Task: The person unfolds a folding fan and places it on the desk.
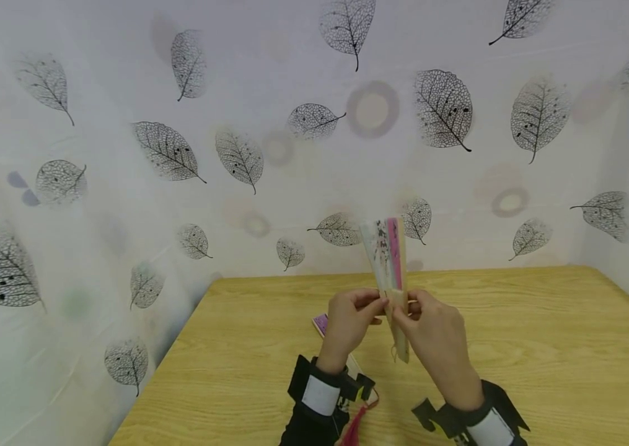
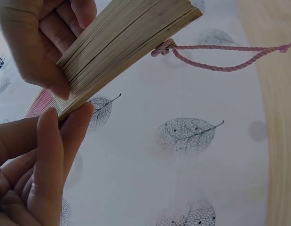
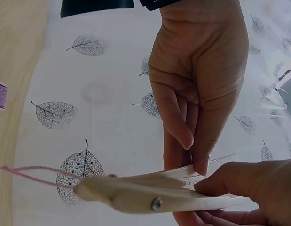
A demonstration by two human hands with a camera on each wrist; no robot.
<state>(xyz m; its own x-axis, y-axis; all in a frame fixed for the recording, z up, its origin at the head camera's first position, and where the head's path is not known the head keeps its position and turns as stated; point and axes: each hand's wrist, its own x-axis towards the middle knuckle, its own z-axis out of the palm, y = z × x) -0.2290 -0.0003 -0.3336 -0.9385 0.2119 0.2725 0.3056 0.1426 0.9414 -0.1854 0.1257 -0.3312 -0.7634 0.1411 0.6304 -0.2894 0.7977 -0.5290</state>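
A folding fan, partly spread, is held upright above the table between both hands. Its leaf shows white with dark print and a pink strip; pale wooden ribs narrow below to a metal rivet, with a thin pink cord loop at that end. My left hand pinches the left edge of the fan between thumb and fingers. On the opposite side, my right hand grips the ribs, thumb on the near face. In the right wrist view the right hand is close to the left hand.
On the wooden table under my left forearm lies a slim purple-ended item, partly hidden. A red tassel hangs near its lower end. Behind the table stands a white leaf-patterned curtain, which also runs down the left side.
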